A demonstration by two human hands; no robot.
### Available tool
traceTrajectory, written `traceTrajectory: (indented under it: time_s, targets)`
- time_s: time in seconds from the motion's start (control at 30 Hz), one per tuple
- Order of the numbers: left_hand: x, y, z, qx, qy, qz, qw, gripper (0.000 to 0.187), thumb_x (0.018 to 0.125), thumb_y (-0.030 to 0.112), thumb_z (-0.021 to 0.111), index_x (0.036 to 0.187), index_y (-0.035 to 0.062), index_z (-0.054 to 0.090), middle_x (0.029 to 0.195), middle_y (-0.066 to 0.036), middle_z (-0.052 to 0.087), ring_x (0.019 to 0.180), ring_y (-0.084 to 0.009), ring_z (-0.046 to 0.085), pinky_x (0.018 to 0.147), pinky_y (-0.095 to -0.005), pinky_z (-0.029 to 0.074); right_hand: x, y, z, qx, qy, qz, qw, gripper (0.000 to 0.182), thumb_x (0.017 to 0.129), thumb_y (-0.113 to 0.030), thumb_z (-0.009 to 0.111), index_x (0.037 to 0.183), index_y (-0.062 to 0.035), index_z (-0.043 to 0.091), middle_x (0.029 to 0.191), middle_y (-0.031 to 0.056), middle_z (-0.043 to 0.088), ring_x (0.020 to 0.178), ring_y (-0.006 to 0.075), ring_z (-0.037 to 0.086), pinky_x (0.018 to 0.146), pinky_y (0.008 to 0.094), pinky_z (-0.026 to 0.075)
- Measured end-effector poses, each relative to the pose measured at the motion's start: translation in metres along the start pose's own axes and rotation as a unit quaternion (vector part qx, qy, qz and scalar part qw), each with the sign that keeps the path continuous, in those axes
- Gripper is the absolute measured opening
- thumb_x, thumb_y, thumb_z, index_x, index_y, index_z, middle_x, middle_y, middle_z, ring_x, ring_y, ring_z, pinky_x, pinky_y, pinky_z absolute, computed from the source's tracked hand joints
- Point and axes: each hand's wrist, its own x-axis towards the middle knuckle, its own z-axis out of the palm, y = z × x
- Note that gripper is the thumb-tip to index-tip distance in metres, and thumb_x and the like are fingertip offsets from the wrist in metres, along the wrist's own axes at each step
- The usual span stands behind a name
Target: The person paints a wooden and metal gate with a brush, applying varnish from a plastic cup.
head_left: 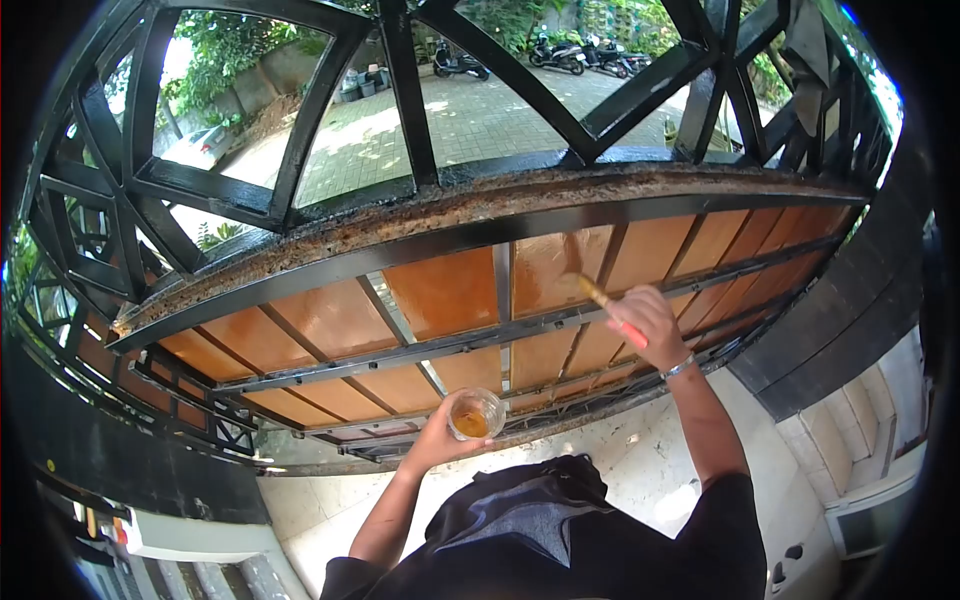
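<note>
My right hand point(650, 325) is closed around a paintbrush point(628, 331) with a red-orange handle end. Its bristles meet a wooden panel point(540, 277) set in the black metal railing; part of that panel looks wet and glossy. In my left hand point(437, 440) is a clear plastic cup point(477, 413) with amber-brown liquid at the bottom, held below the panels near my body. A darker, shiny orange-brown panel point(440, 292) lies just left of the one under the brush.
Black metal lattice point(400, 100) rises above a rusty, rough ledge point(390, 215). Beyond it is a paved yard point(480, 130) with parked motorbikes point(558, 55) and a car point(198, 147). Pale floor tiles point(620, 470) lie below, and steps point(835, 430) stand at right.
</note>
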Motion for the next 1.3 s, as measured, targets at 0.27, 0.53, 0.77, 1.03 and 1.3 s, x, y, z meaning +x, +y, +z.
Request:
traceTrajectory:
  time_s: [0.27, 0.53, 0.77, 1.03, 1.3]
  targets:
    - [-0.017, 0.006, 0.004, -0.063, 0.051, 0.007, 0.997, 0.085, 0.069, 0.019, 0.092, 0.136, -0.0008, 0.044, 0.125, -0.013, 0.059, 0.120, -0.0213, 0.056, 0.105, -0.0369, 0.043, -0.022, -0.002, 0.006, -0.108, 0.057, -0.024, 0.992, 0.043, 0.071, -0.004, 0.082, 0.111, -0.0051, 0.066, 0.092, 0.0076, 0.066, 0.086, 0.0266, 0.063, 0.082, 0.0410, 0.053]
    - [-0.019, -0.004, 0.008, -0.056, 0.060, 0.021, 0.996, 0.087, 0.067, 0.018, 0.092, 0.136, -0.0010, 0.043, 0.124, -0.011, 0.059, 0.117, -0.0219, 0.057, 0.103, -0.0368, 0.044, -0.047, -0.031, 0.006, -0.011, 0.013, 0.024, 1.000, 0.031, 0.073, -0.005, 0.080, 0.101, -0.0057, 0.065, 0.085, 0.0061, 0.064, 0.079, 0.0264, 0.060, 0.074, 0.0373, 0.050]
    - [-0.014, 0.003, 0.014, -0.097, 0.069, 0.037, 0.992, 0.092, 0.063, 0.019, 0.093, 0.137, -0.0011, 0.042, 0.125, -0.013, 0.059, 0.118, -0.0227, 0.057, 0.103, -0.0392, 0.044, -0.005, -0.002, -0.012, -0.048, 0.030, -0.017, 0.998, 0.031, 0.076, -0.009, 0.080, 0.103, -0.0054, 0.066, 0.083, 0.0067, 0.063, 0.076, 0.0261, 0.058, 0.073, 0.0375, 0.048]
    - [-0.031, -0.008, 0.018, -0.118, 0.087, 0.003, 0.989, 0.090, 0.063, 0.014, 0.092, 0.136, -0.0010, 0.043, 0.125, -0.013, 0.059, 0.118, -0.0220, 0.058, 0.104, -0.0391, 0.044, -0.061, -0.007, 0.031, -0.072, 0.055, 0.034, 0.995, 0.037, 0.076, -0.009, 0.080, 0.110, -0.0054, 0.066, 0.089, 0.0069, 0.065, 0.082, 0.0280, 0.061, 0.081, 0.0388, 0.051]
    - [-0.030, -0.015, 0.028, -0.118, 0.062, -0.030, 0.991, 0.089, 0.064, 0.014, 0.092, 0.137, 0.0005, 0.043, 0.127, -0.012, 0.058, 0.119, -0.0221, 0.056, 0.104, -0.0375, 0.044, -0.064, -0.011, 0.015, -0.008, -0.034, 0.063, 0.997, 0.028, 0.077, -0.009, 0.079, 0.101, -0.0051, 0.065, 0.082, 0.0070, 0.061, 0.076, 0.0266, 0.057, 0.074, 0.0392, 0.049]
